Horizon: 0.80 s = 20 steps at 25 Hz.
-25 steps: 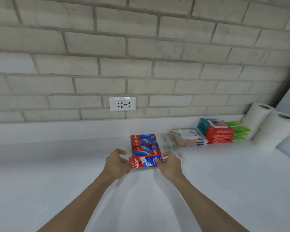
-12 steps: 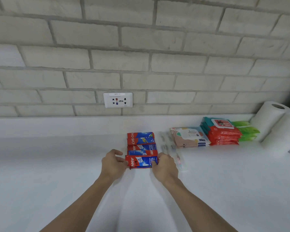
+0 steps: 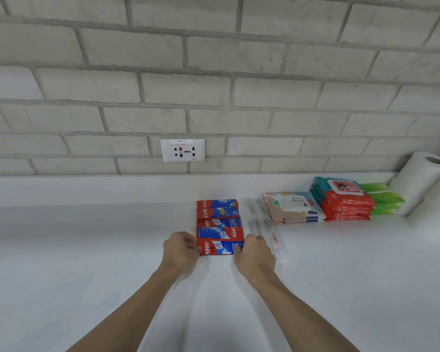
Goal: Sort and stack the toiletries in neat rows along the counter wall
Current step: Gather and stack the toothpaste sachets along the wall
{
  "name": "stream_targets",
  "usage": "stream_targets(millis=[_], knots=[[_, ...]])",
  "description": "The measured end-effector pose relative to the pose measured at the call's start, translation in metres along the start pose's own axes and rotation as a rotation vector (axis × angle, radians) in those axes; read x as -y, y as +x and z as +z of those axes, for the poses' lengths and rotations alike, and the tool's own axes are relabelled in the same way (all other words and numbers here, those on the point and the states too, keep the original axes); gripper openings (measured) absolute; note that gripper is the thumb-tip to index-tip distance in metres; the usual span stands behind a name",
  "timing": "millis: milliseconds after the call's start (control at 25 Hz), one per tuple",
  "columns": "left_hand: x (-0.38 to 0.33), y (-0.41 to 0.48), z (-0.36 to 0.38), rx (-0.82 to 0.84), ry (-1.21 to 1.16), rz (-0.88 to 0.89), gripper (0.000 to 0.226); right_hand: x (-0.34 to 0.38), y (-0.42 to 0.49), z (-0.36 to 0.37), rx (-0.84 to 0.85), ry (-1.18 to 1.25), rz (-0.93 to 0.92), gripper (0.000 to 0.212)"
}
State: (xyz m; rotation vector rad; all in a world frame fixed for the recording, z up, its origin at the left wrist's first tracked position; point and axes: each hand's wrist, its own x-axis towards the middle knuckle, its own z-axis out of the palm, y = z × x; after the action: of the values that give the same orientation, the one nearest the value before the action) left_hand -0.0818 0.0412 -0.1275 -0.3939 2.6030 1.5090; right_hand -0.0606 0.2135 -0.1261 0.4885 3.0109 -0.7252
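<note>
Several red and blue toothpaste boxes (image 3: 218,219) lie side by side in a row running out from the counter wall. The nearest toothpaste box (image 3: 220,247) is held at both ends: my left hand (image 3: 181,250) pinches its left end and my right hand (image 3: 255,254) pinches its right end. It lies flat on the white counter (image 3: 87,250), touching the box behind it. Clear-packed toothbrushes (image 3: 263,224) lie just right of the boxes. Further right sit a stack of pastel wipe packs (image 3: 292,207), a stack of red wipe packs (image 3: 343,199) and green packs (image 3: 382,198).
Two white paper rolls (image 3: 422,181) stand at the far right against the wall. A wall socket (image 3: 182,150) sits in the brick wall above the boxes. The counter's raised back ledge (image 3: 87,188) runs along the wall.
Both hands have pushed the nearest toothpaste box a little toward the wall, closing it against the row. The view has tilted and shifted slightly.
</note>
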Motion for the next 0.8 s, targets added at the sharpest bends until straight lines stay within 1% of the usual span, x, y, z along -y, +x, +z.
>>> stream_targets(millis=[240,320,480,680,800], knots=[[-0.002,0.001,0.002,0.003,0.006,-0.023,0.018,-0.003,0.001,0.0,-0.006,0.027,-0.023,0.039],[-0.001,0.002,0.0,-0.017,0.013,-0.023,0.017,-0.004,0.001,0.0,-0.01,0.053,-0.03,0.04],[0.002,0.012,-0.006,-0.081,0.021,-0.002,0.018,0.001,0.017,-0.006,-0.055,0.15,-0.093,0.033],[-0.01,0.037,-0.012,-0.124,0.132,0.066,0.027,0.015,0.059,-0.017,-0.035,0.215,-0.155,0.021],[-0.021,0.062,-0.013,-0.101,0.162,0.083,0.033,0.024,0.087,-0.02,-0.016,0.228,-0.181,0.021]])
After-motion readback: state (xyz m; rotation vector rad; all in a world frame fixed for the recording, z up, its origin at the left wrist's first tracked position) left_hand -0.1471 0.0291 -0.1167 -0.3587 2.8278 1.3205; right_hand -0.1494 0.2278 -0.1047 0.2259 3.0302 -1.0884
